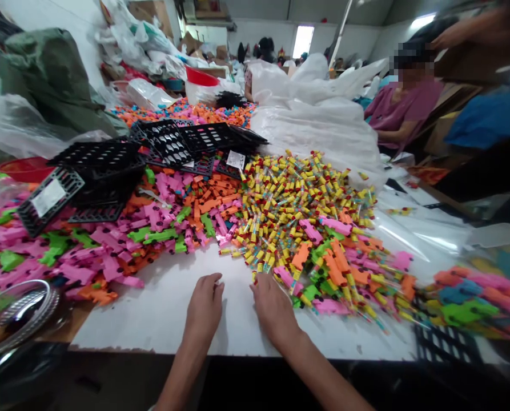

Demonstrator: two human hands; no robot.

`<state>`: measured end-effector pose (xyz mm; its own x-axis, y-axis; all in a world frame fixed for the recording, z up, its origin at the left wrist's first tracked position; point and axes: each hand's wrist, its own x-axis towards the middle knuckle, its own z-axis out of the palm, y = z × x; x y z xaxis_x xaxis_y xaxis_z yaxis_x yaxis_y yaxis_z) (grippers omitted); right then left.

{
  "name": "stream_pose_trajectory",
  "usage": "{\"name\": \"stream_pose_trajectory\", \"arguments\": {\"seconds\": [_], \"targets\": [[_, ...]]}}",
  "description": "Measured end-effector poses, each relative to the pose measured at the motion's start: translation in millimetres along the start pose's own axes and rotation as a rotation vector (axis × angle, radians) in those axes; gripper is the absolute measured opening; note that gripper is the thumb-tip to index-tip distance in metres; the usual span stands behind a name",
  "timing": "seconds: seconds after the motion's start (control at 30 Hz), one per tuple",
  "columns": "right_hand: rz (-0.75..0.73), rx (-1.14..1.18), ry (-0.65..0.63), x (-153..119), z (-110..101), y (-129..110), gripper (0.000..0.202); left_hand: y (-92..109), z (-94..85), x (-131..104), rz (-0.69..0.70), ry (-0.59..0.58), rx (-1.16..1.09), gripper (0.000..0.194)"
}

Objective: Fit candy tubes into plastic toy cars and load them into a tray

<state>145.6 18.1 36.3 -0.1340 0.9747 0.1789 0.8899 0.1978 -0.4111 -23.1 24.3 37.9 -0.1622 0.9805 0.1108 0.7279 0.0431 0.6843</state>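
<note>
My left hand (204, 308) is over the white tabletop (152, 325), back of the hand up. Its fingers are loosely bent, with a small gap between thumb and forefinger and nothing visible in them. My right hand (275, 311) is at the near edge of a heap of small clear tubes with yellow and red ends (289, 188). Its fingers are curled together beside a yellow tube end; whatever they may hold is hidden. Pink, green and orange toy cars (338, 262) lie mixed with tubes just right of it. Another heap of pink toy cars (109, 240) spreads out on the left.
Black plastic trays (164, 142) are stacked on the left heap. A clear round container (15, 314) stands at the near left corner. Bagged toy cars (469, 297) and a black tray (447, 342) lie at right. Beyond, a person in a purple top (402, 114) sits near white plastic sheeting (314, 120).
</note>
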Motion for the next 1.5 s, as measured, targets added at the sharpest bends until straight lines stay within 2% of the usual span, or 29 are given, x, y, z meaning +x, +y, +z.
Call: {"name": "stream_pose_trajectory", "arguments": {"seconds": [0.07, 0.13, 0.23, 0.3, 0.43, 0.53, 0.63, 0.83, 0.93, 1.0, 1.07, 1.13, 1.23, 1.3, 1.43, 1.5], "targets": [[0.104, -0.129, -0.069, 11.1, -4.3, -2.7, 0.022, 3.3, 10.3, 15.8, -0.010, 0.051, 0.035, 0.033], [0.110, -0.220, -0.135, 19.3, -4.2, -9.3, 0.022, 6.0, 17.5, 31.3, -0.030, 0.093, 0.061, 0.036], [-0.061, -0.252, -0.124, 27.6, -1.3, -15.6, 0.006, 6.0, 19.4, 48.4, -0.046, 0.086, 0.092, 0.033], [-0.156, -0.236, -0.073, 37.5, 0.1, -15.8, 0.006, 4.2, 17.7, 54.6, -0.046, 0.051, 0.104, 0.033], [-0.233, -0.237, -0.036, 73.0, 6.3, -15.4, 0.016, 5.1, 17.3, 62.3, -0.022, -0.004, 0.128, 0.038], [-0.309, -0.232, -0.038, 92.1, 14.6, -17.4, 0.016, 9.3, 17.8, 67.4, 0.021, -0.046, 0.131, 0.029], [-0.368, -0.223, -0.026, 92.7, 21.3, -17.4, 0.014, 9.5, 15.1, 69.2, 0.046, -0.094, 0.118, 0.021], [-0.448, -0.159, -0.020, 87.4, 23.1, -16.9, 0.013, -2.7, 0.1, 56.4, 0.073, -0.128, 0.040, 0.028], [-0.511, -0.109, -0.041, 93.4, 22.9, -18.2, 0.009, -9.1, -13.8, 49.9, 0.037, 0.009, 0.036, 0.022], [-0.540, -0.076, -0.053, 94.7, 24.3, -18.8, 0.005, -11.9, -24.7, 51.0, -0.018, 0.212, 0.086, 0.018], [-0.541, -0.041, -0.056, 91.6, 26.3, -19.8, 0.009, -12.8, -33.8, 57.9, -0.047, 0.395, 0.204, 0.025], [-0.521, -0.019, -0.046, 84.6, 26.8, -21.9, 0.010, -12.1, -38.8, 68.5, -0.057, 0.444, 0.376, 0.034], [-0.427, 0.166, 0.022, 71.2, 21.7, -25.7, 0.015, -11.8, -39.4, 82.3, -0.085, 0.355, 0.579, 0.040], [-0.242, 0.498, 0.047, 64.5, 14.2, -26.6, 0.022, -16.2, -37.2, 86.3, -0.075, 0.337, 0.632, 0.036], [0.294, 1.277, -0.067, 65.5, -17.0, -18.1, 0.039, -39.8, -29.3, 87.7, 0.035, 0.339, 0.634, 0.033], [0.380, 1.547, -0.026, 70.0, -43.9, -7.4, 0.052, -49.6, -27.6, 86.1, 0.072, 0.354, 0.584, 0.036]]}}
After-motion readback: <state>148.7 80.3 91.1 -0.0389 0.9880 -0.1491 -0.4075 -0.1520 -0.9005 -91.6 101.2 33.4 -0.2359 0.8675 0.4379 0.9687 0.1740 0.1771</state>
